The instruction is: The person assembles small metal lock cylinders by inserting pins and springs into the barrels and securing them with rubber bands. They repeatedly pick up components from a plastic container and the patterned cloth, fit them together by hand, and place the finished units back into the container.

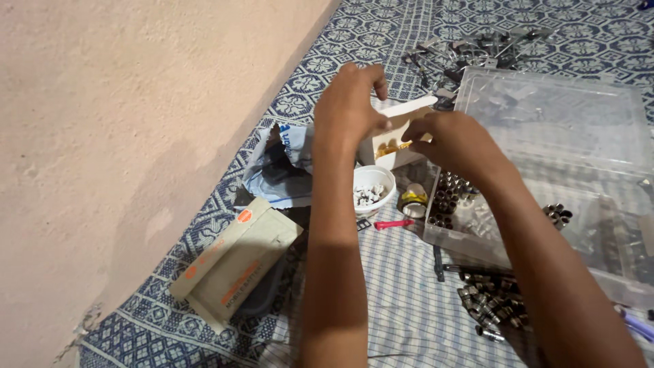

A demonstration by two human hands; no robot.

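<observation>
While held, box (395, 136) between hands

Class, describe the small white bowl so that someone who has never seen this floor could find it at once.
Start at the large clear plastic compartment box on the blue patterned cloth. Just off its near left corner, below the person's two hands, stands a small round white bowl of pale little pieces. It is the only round open dish there, flanked by crumpled blue-and-white plastic packaging and a yellow tape roll.
</observation>
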